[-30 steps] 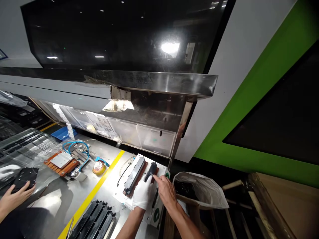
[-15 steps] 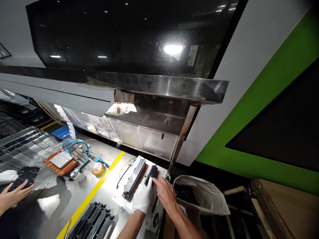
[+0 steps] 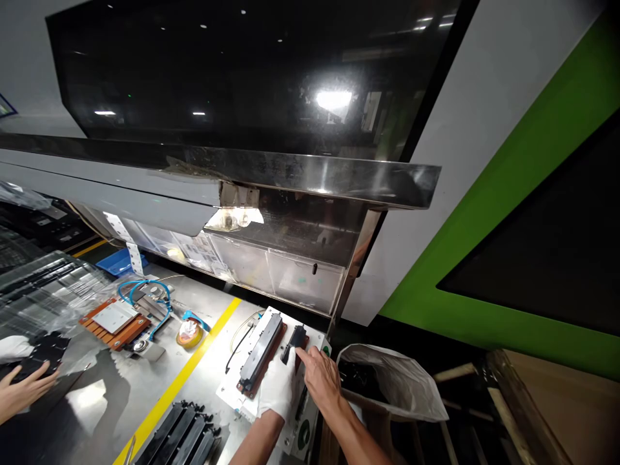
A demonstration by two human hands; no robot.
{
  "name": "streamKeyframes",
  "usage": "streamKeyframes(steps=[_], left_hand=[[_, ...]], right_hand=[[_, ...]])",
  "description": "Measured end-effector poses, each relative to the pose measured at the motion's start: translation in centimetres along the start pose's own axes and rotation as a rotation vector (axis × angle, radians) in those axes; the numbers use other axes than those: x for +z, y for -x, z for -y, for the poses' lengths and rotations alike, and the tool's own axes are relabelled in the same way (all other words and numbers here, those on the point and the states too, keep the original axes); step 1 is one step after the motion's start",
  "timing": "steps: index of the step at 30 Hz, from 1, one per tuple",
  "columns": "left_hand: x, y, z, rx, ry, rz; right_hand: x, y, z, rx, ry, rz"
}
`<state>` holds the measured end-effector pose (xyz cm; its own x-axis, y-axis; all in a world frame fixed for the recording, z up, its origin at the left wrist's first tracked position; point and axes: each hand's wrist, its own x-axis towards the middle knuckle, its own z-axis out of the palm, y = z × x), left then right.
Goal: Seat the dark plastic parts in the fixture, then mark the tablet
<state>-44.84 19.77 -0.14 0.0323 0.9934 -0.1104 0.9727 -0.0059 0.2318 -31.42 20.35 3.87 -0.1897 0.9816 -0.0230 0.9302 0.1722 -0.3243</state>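
My bare right hand (image 3: 322,381) fingertipped the small black part (image 3: 293,341) at its eleven o'clock, axis one-to-seven, gloved left hand (image 3: 278,387) flat beside, grasping nothing.

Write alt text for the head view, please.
Two hands, the gloved left hand and bare right hand, press a small black part on a white plate on a steel bench; a plastic bag sits right.

bench (image 3: 145,394): brushed metal, shiny
left hand (image 3: 278,387): white cloth glove
bag (image 3: 394,381): thin crinkled plastic
panel (image 3: 242,71): glossy black
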Motion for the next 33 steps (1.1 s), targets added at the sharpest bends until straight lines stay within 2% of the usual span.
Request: streamKeyframes(steps=[4,7,9,11,14,15,17,20,28,33], left_hand=[[-0.6,-0.1,-0.6,-0.007,-0.103,0.018],[-0.9,-0.2,-0.8,-0.019,-0.071,0.024],[-0.4,-0.2,-0.3,-0.022,-0.004,0.002],[0.7,0.3,0.8,0.009,0.105,-0.157],[3.0,2.1,3.2,0.126,0.193,-0.513],[3.7,2.9,4.0,0.17,0.174,-0.564],[4.5,4.6,5.5,0.264,0.098,-0.574],[4.7,6.1,6.6,0.372,-0.024,-0.596],[5.2,5.7,7.1,0.42,-0.099,-0.632],[5.7,5.9,7.3,0.431,-0.088,-0.594]], right_hand=[[-0.1,-0.5,0.0,0.017,-0.022,-0.005],[0.2,-0.6,0.0,0.031,-0.029,-0.019],[0.8,-0.3,0.0,0.046,-0.054,-0.04],[1.6,0.7,0.1,0.078,-0.116,-0.074],[2.7,2.9,0.6,0.102,-0.22,-0.11],[2.9,3.7,0.9,0.095,-0.234,-0.11],[3.0,5.2,1.6,0.071,-0.23,-0.094],[2.6,6.4,2.9,0.041,-0.174,-0.036],[2.2,6.0,4.1,0.022,-0.119,0.013],[2.0,6.2,4.2,0.022,-0.108,0.02]])
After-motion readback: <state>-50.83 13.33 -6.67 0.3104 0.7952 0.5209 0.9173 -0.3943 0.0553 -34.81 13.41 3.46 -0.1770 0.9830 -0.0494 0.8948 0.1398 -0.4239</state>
